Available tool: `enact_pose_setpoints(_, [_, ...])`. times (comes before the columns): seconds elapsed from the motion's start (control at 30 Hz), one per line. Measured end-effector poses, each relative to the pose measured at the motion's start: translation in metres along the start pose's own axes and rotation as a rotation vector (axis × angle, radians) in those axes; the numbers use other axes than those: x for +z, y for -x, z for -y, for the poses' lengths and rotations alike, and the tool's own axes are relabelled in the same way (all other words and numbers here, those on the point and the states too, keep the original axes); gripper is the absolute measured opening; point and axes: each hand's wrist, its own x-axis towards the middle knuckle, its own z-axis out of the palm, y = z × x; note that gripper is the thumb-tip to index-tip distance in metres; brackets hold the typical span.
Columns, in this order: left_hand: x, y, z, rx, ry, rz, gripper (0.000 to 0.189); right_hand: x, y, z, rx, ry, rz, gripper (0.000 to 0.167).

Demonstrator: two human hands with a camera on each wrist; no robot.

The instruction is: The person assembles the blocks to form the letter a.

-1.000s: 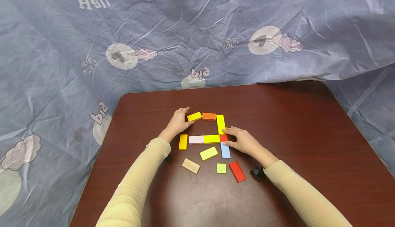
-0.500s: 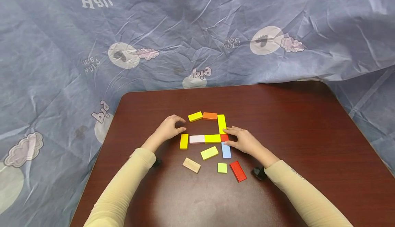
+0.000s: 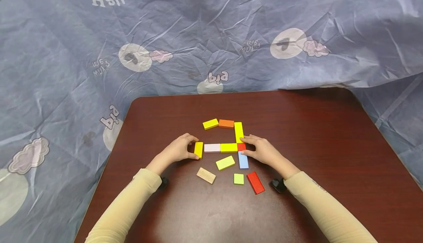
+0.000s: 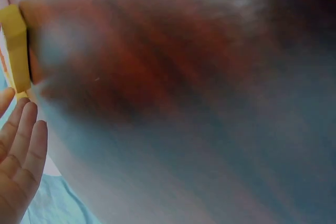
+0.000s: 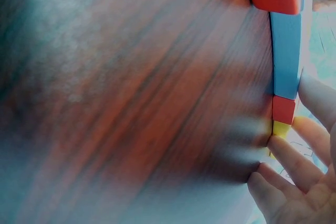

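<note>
My left hand (image 3: pixel 180 149) is at the left end of a row of flat blocks, thumb and fingers at opposite ends of a yellow block (image 3: pixel 198 150), pinching it lengthwise. In the left wrist view, fingertips sit right at this block's end. To its right lie a pale pink block (image 3: pixel 212 148), a yellow one (image 3: pixel 228 147) and a small red one (image 3: pixel 241 146). My right hand (image 3: pixel 262 150) rests beside the red one, fingers fairly straight. Its thumb touches the blue block (image 3: pixel 243 160), and its fingertips touch the upright yellow block (image 3: pixel 238 132).
An orange block (image 3: pixel 226 123) and a tilted yellow block (image 3: pixel 210 124) form the far side. Loose nearer me lie a yellow-green block (image 3: pixel 225 163), a plain wooden block (image 3: pixel 206 175), a green square (image 3: pixel 238 178) and a red block (image 3: pixel 256 182). A printed cloth (image 3: pixel 211 33) hangs behind the table.
My left hand has left the far tilted yellow block and come back toward me, closing its thumb and fingers on the left yellow block. My right hand has stayed in place.
</note>
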Motion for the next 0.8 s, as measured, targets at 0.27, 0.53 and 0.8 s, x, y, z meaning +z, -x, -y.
enact_pose_setpoints(0.27, [0.006, 0.005, 0.001, 0.024, -0.049, -0.02, 0.067, 0.0, 0.0, -0.001, -0.001, -0.002, 0.0, 0.057])
enact_pose_setpoints(0.53, [0.006, 0.012, -0.002, 0.048, -0.058, 0.019, 0.067, 0.0, -0.002, -0.001, 0.007, -0.01, 0.02, 0.06])
enact_pose_setpoints(0.8, [0.007, 0.017, -0.004, 0.069, -0.072, 0.012, 0.066, -0.002, -0.002, 0.0, 0.005, -0.002, 0.022, 0.06])
